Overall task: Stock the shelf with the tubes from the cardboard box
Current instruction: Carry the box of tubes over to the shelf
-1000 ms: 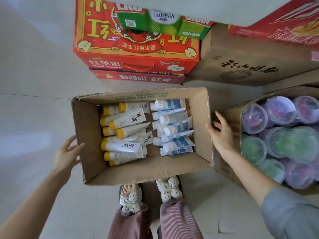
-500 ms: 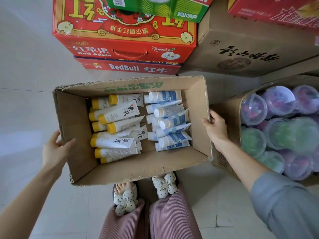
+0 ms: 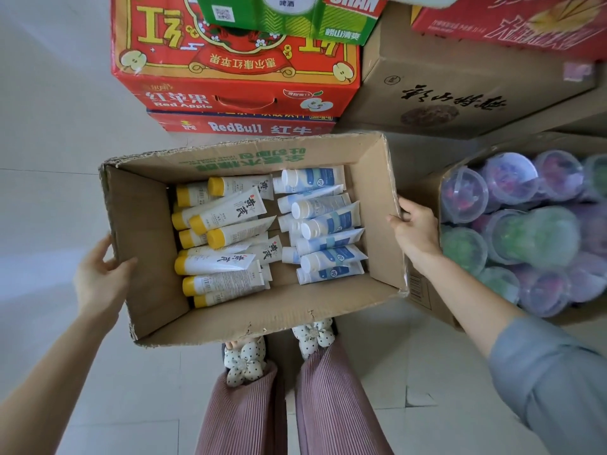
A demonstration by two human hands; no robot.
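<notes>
An open cardboard box (image 3: 144, 244) sits on the floor above my feet. Inside lie several white tubes with yellow caps (image 3: 226, 238) on the left and several white-and-blue tubes (image 3: 325, 224) on the right. My left hand (image 3: 98, 277) presses against the outside of the box's left wall, thumb hooked at the rim. On the right wall's top edge my right hand (image 3: 415, 233) curls its fingers over the rim. No shelf is in view.
Stacked red cartons (image 3: 236, 70) with a green carton (image 3: 289, 14) on top stand just behind the box. A brown carton (image 3: 460, 93) sits at the back right. Another box full of clear lidded tubs (image 3: 512, 231) touches my right hand's side. Pale floor tiles (image 3: 49, 159) lie to the left.
Both hands have closed in from hovering beside the box to gripping its two side walls. The box has shifted slightly in view as my head moved.
</notes>
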